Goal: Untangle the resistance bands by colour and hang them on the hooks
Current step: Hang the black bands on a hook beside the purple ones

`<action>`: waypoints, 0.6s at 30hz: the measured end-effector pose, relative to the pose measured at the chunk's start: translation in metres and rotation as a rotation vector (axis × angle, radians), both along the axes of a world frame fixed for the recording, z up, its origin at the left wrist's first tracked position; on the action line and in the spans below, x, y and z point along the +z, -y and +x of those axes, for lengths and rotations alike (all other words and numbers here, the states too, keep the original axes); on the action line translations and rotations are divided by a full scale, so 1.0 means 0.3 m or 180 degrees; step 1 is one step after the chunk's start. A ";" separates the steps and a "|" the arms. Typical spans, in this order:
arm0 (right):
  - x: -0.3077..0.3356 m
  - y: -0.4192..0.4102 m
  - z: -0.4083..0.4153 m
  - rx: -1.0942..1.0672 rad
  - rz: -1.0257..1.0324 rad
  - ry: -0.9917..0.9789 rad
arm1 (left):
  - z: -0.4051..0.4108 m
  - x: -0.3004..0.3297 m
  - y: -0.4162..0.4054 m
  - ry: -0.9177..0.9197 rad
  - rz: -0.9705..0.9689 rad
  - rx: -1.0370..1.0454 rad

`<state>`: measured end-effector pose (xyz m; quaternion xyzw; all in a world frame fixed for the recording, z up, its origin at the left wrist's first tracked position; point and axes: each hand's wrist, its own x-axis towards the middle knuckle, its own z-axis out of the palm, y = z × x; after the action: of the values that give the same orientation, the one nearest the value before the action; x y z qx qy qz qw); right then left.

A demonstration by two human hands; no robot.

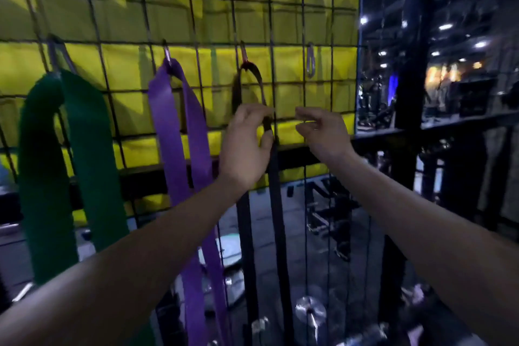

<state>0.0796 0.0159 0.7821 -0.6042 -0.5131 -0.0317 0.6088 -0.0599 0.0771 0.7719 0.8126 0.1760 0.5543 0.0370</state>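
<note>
Fingers of the left hand [247, 146] pinch the black band [276, 205] hung from the hook [243, 54] above, right hand [323, 132] loosely curled and empty just beside, purple band [193, 132] and green band [84, 149] hanging farther left on the mesh [196, 8].

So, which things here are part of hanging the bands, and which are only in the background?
Part of the job:
- green band on its hook
- purple band on its hook
- black band, pinched by the left hand
- empty hook
- right hand, holding nothing
- wire grid

Background only:
- yellow padding
- gym machines
- ceiling lights
</note>
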 end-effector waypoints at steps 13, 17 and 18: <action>-0.721 0.492 0.209 -0.1204 -0.1514 -0.0636 | 0.345 -0.681 0.343 -0.1928 -0.2046 -0.1104; -0.959 0.717 0.293 -0.1603 -0.1880 -0.0803 | 0.474 -0.921 0.512 -0.2463 -0.2173 -0.1260; -1.009 0.783 0.307 -0.1656 -0.2008 -0.0872 | 0.504 -0.973 0.566 -0.2597 -0.2167 -0.1286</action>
<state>0.1716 -0.2190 0.4793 -0.8686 -0.2427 0.0548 0.4285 0.0912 -0.0927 0.4801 0.9207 0.1858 0.0895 0.3313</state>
